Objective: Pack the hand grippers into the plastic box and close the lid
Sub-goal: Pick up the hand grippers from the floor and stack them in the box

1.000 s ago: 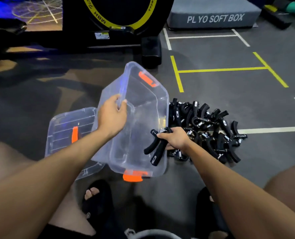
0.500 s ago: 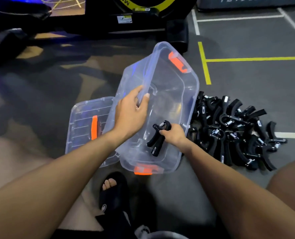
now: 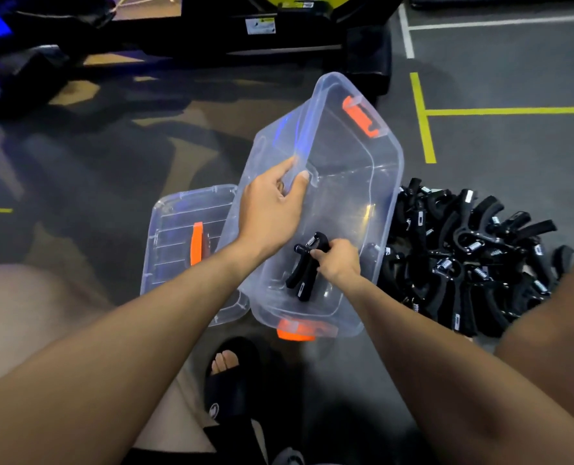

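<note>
A clear plastic box [image 3: 352, 182] with orange latches is tilted up on the floor, its opening facing right. My left hand [image 3: 272, 206] grips its left rim and holds it tilted. My right hand [image 3: 337, 260] is inside the box, shut on one black hand gripper [image 3: 305, 266] near the bottom. A pile of several black hand grippers [image 3: 473, 256] lies on the floor right of the box. The clear lid [image 3: 178, 243] with an orange latch lies flat to the left, partly under the box.
A black gym machine base [image 3: 278, 38] stands behind the box. Yellow and white floor lines [image 3: 423, 119] run at the back right. My sandalled foot [image 3: 228, 374] rests just in front of the box, and my knees frame both sides.
My right hand carried one hand gripper from the pile into the box and lowered it toward the bottom. The left hand kept holding the box tilted. The view shifted left and down.
</note>
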